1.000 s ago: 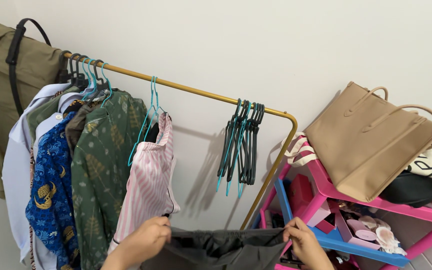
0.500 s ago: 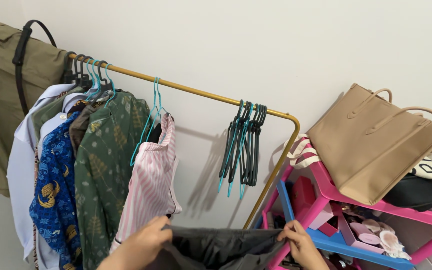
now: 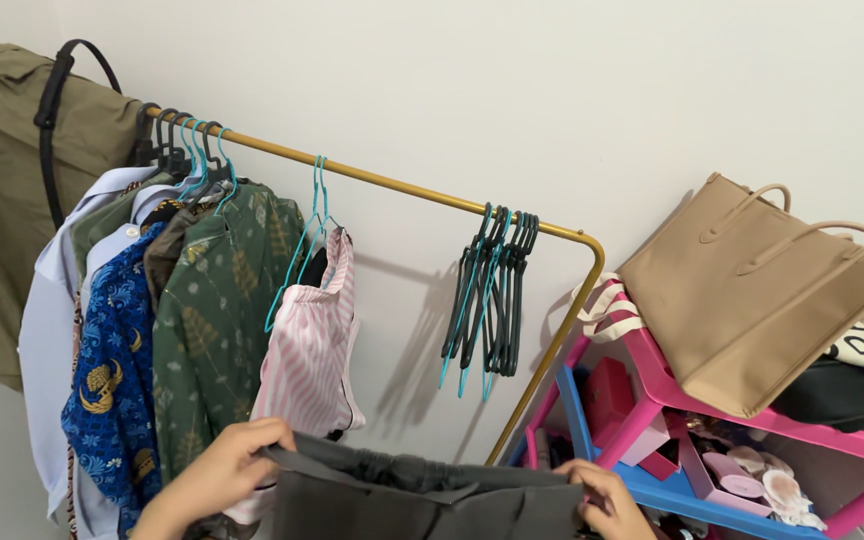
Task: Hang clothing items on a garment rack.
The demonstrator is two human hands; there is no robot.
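We pinch the dark grey garment [image 3: 422, 490] at six o'clock: our left hand [image 3: 227, 465] grips its left corner, our right hand [image 3: 602, 500] its right (fingers curled over the edge), below the gold rail [image 3: 392, 185] and bunched empty hangers [image 3: 487, 290].

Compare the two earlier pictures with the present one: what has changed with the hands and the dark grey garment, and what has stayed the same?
Both hands kept their grip on the dark grey garment. The left hand shifted leftward, the right hand dropped lower, and the waistband now looks stretched flatter and wider. The gold rail, hung clothes, empty hangers and tan bag are unchanged.
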